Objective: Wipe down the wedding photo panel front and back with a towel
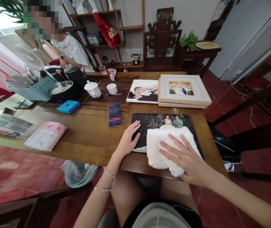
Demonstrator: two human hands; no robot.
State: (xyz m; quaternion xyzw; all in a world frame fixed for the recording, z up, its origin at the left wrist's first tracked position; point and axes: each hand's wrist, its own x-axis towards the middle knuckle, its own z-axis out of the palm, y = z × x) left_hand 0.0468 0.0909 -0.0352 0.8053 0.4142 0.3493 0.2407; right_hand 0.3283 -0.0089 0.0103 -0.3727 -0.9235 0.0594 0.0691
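- Closest to me, the worktop's point(90, 126) front edge runs just above the seated person's lap; a corner of the folded white cloth point(155, 145) reaches nearly to it.
- The right hand point(185, 156) lies over that cloth, its fingers straight and spread on top, not clenched.
- The left hand point(128, 137) is unclenched too, fingers extended onto the left border of the dark photo panel point(154, 122).
- That panel lies flat near the worktop's front right corner, its lower middle hidden under the cloth.
- I'd worry about a hard sideways push: with only a light hold at the left border, the panel could skid toward the right edge. A gritty cloth might scratch the printed surface, and bare fingers could smudge it.
- Room is tight on the right, only a narrow strip of bare wood beside the panel; leftward there's a broad open stretch before the tissue pack point(46, 136).
- The phone point(114, 115) sits just beyond the left hand, where a wide sweep could knock it.
- Just behind the panel, the framed pictures point(200, 90) and a white photo board point(135, 98) limit forward travel.
- Farther off, past the white lidded cup point(92, 89), someone in a white shirt point(75, 50) sits across the worktop.
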